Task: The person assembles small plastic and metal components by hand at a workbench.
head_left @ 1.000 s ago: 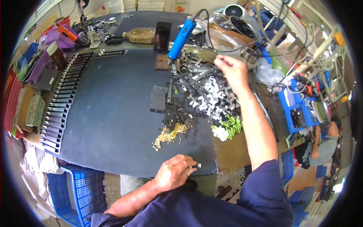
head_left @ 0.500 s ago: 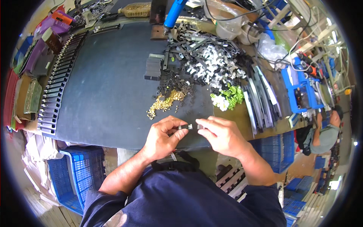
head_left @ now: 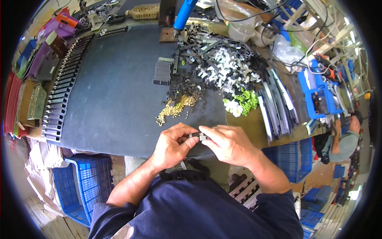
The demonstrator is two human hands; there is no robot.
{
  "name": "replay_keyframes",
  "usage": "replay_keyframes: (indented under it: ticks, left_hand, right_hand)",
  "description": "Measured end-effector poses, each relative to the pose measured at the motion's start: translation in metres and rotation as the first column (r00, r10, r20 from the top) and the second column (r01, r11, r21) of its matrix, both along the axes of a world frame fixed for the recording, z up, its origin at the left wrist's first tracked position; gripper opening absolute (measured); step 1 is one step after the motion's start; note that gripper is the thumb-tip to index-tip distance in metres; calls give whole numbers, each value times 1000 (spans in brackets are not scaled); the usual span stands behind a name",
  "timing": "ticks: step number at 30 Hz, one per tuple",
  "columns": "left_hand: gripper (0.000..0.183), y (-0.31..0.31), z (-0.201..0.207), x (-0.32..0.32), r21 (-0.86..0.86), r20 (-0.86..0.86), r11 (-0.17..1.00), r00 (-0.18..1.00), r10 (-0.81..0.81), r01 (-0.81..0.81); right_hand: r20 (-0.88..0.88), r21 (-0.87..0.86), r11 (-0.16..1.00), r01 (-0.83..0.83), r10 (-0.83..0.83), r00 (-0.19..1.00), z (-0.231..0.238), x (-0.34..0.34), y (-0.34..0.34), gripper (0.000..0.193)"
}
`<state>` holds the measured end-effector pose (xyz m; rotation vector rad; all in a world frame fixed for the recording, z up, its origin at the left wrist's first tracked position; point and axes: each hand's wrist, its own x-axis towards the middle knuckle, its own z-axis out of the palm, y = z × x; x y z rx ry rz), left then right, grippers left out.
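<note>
Just above the near edge of the dark work mat (head_left: 115,95), my two hands meet. My left hand (head_left: 172,146) is closed, pinching a small dark block-shaped part (head_left: 194,135) between thumb and fingers. Closed as well, my right hand (head_left: 234,146) has its thumb and forefinger on a small grey metal piece (head_left: 203,137) at the right end of that part. Fingertips hide much of both, so I cannot tell how they fit together. Beyond the hands lies a heap of small gold-coloured metal pieces (head_left: 177,109), with green plastic pieces (head_left: 248,100) to its right.
White pieces (head_left: 227,65) and dark strips (head_left: 207,44) are heaped further back. A blue power screwdriver (head_left: 184,16) hangs at the top. Assembled strips (head_left: 57,104) line the left side; long profiles (head_left: 276,105) lie right. Another person (head_left: 345,141) is at far right.
My right hand has moved left, bringing the grey metal piece against the dark part's end. My left hand keeps its grip and has hardly moved.
</note>
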<state>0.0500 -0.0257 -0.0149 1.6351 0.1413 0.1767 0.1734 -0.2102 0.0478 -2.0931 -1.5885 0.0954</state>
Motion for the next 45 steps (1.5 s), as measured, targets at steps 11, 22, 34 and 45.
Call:
replay_keyframes:
  ticks: [11, 22, 34, 45]
  left_hand:
    - [17, 0, -5, 0, 49, 32, 999, 999, -16, 15]
    - [20, 2, 2, 1, 211, 117, 977, 993, -20, -6]
    - [21, -5, 6, -3, 282, 179, 959, 983, -28, -24]
    - [20, -8, 2, 1, 302, 244, 951, 970, -11, -65]
  right_hand:
    - [-6, 63, 997, -43, 44, 999, -4, 2, 2, 31]
    - [-166, 12, 998, 60, -57, 984, -12, -4, 1, 18]
    - [-220, 109, 991, 75, -50, 974, -27, -6, -13, 17]
    - [-79, 3, 812, 584, -582, 809, -14, 112, -31, 39]
